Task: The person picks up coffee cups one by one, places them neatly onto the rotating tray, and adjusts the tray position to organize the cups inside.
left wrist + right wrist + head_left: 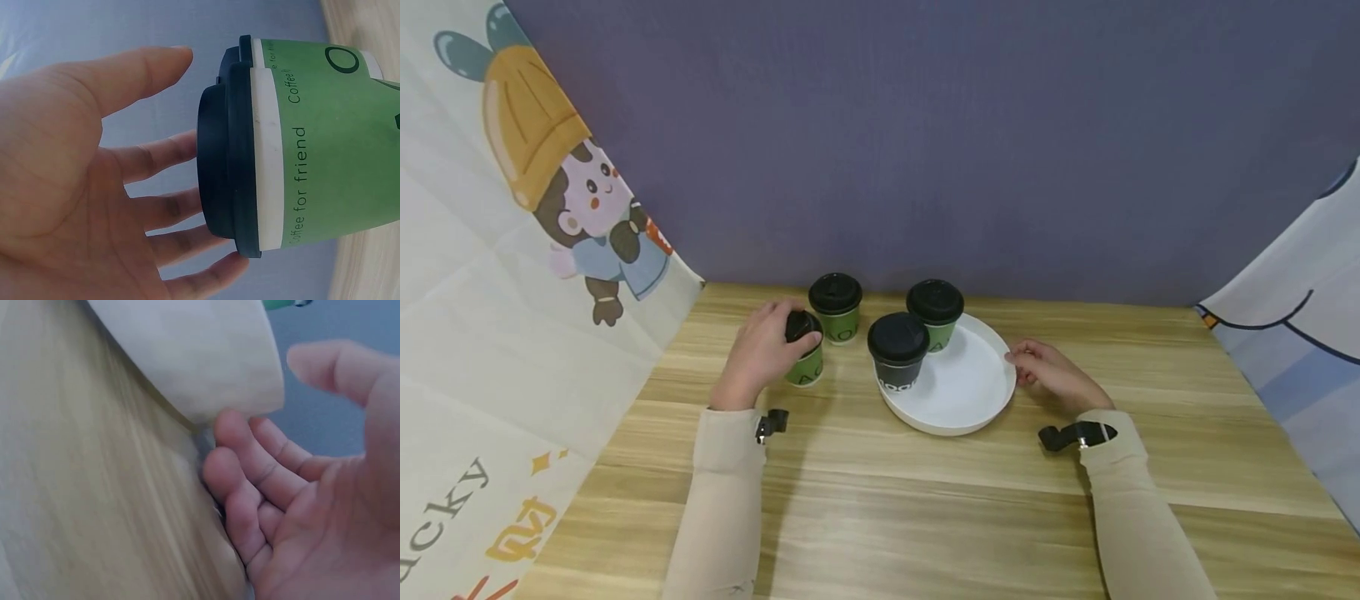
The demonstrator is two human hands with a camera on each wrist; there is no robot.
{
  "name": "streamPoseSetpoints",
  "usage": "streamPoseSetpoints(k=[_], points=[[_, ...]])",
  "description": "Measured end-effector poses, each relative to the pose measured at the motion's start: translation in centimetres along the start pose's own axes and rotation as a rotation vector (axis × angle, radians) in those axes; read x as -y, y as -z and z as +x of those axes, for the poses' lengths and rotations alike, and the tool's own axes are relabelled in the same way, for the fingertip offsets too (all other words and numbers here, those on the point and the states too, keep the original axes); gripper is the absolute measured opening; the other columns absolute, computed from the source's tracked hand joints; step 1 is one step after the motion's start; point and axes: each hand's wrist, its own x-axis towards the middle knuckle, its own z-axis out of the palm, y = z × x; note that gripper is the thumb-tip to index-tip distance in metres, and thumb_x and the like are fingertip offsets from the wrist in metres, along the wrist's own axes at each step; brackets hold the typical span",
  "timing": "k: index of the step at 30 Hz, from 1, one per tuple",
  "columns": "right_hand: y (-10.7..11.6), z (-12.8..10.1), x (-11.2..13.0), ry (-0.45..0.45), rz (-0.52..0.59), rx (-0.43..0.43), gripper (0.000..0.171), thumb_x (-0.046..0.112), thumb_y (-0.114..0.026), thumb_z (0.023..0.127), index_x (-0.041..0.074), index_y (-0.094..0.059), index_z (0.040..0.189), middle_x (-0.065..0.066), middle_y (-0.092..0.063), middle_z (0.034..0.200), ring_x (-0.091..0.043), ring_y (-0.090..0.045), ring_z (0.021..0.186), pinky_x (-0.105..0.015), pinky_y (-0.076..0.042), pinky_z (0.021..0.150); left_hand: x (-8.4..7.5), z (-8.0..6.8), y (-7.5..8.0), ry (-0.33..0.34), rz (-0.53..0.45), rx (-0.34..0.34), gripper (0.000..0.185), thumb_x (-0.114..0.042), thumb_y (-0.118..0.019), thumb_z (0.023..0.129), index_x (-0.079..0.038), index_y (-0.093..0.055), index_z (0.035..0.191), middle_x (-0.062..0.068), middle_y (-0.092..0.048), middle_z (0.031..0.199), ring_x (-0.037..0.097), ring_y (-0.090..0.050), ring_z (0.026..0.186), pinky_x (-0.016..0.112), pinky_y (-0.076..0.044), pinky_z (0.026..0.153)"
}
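Wooden table (pixel 925 500): my left hand (pixel 760 354) grasps a green lidded coffee cup (pixel 805 350) at 10 o'clock; right hand (pixel 1052 375), fingers curled, seemingly touches white tray (pixel 962 400) rim.

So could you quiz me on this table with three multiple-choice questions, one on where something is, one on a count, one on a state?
1. Where is the dark cup?
A. on the tray
B. on the bare table
C. in a hand

2. How many cups are there?
A. two
B. four
C. six

3. What is the left hand doing?
A. lying flat on the table
B. lifting the tray
C. wrapping a green cup

Answers: 1 A, it stands inside the white tray. 2 B, two sit on the tray and two on the table. 3 C, its fingers curl around the green cup near its lid, while the right hand touches the tray's rim.
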Motion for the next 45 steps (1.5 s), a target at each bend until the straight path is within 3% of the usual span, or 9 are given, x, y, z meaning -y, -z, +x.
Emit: streamPoseSetpoints(k=[5,9,14,19,25,31,40,45], points=[[-0.4,0.3,0.0,-0.008,-0.009,-0.055,0.041,0.039,-0.049,0.108,-0.002,-0.057,0.113,0.0,-0.058,0.082,-0.013,-0.057,0.078,-0.026,-0.05,0.071,0.0,0.1,0.0,0.007,0.002,0.014,0.069,-0.037,-0.072,0.094,-0.006,-0.047,0.149,0.024,-0.048,0.15,0.046,-0.043,0.139,0.064,-0.038,0.111],[-0.5,0.6,-0.1,-0.014,-0.005,-0.07,0.035,0.03,-0.047,0.11,-0.003,-0.056,0.115,-0.001,-0.057,0.081,-0.013,-0.056,0.075,-0.025,-0.05,0.069,0.1,0.2,-0.1,0.018,0.001,0.033,0.075,-0.038,-0.074,0.093,-0.006,-0.043,0.152,0.026,-0.044,0.153,0.047,-0.04,0.142,0.064,-0.037,0.112],[-0.2,0.8,-0.3,0.001,-0.015,-0.036,0.031,0.021,-0.049,0.107,-0.006,-0.054,0.12,-0.002,-0.058,0.085,-0.013,-0.057,0.078,-0.025,-0.052,0.071,0.2,0.2,-0.3,0.026,0.005,0.044,0.077,-0.038,-0.074,0.093,-0.006,-0.041,0.154,0.028,-0.044,0.152,0.048,-0.041,0.14,0.064,-0.04,0.11],[0.3,0.5,0.1,-0.006,-0.028,0.022,0.038,0.027,-0.055,0.104,-0.003,-0.049,0.126,-0.002,-0.058,0.088,-0.014,-0.056,0.081,-0.026,-0.046,0.069,0.1,0.3,-0.4,0.028,0.001,0.05,0.078,-0.038,-0.074,0.093,-0.006,-0.039,0.155,0.027,-0.043,0.153,0.047,-0.041,0.14,0.064,-0.039,0.11],[0.0,0.8,0.2,-0.009,-0.053,-0.026,0.045,0.041,-0.047,0.109,-0.002,-0.054,0.119,-0.001,-0.055,0.086,-0.015,-0.054,0.08,-0.026,-0.046,0.071,0.1,0.5,-0.5,0.031,-0.007,0.054,0.077,-0.037,-0.074,0.093,-0.007,-0.038,0.155,0.027,-0.043,0.153,0.048,-0.041,0.14,0.064,-0.04,0.109],[-0.1,1.2,-0.2,-0.018,-0.016,-0.057,0.037,0.032,-0.045,0.111,-0.003,-0.055,0.116,0.0,-0.053,0.083,-0.013,-0.053,0.075,-0.024,-0.047,0.069,0.1,0.5,-0.7,0.044,-0.017,0.065,0.078,-0.037,-0.075,0.093,-0.009,-0.037,0.155,0.025,-0.042,0.154,0.046,-0.04,0.141,0.063,-0.042,0.109],[0.3,1.3,-0.1,-0.019,-0.011,-0.012,0.033,0.022,-0.045,0.108,-0.007,-0.052,0.123,-0.002,-0.056,0.085,-0.014,-0.055,0.079,-0.025,-0.049,0.072,0.2,0.7,-0.9,0.046,-0.01,0.081,0.084,-0.039,-0.077,0.091,-0.01,-0.034,0.157,0.026,-0.036,0.159,0.048,-0.034,0.146,0.065,-0.041,0.11],[0.6,1.4,-0.1,-0.042,-0.021,0.0,0.033,0.028,-0.049,0.107,-0.002,-0.053,0.121,-0.002,-0.056,0.088,-0.017,-0.054,0.083,-0.026,-0.047,0.073,0.2,0.8,-1.0,0.054,-0.01,0.091,0.086,-0.041,-0.076,0.092,-0.011,-0.032,0.159,0.026,-0.033,0.161,0.049,-0.03,0.148,0.066,-0.039,0.111]])
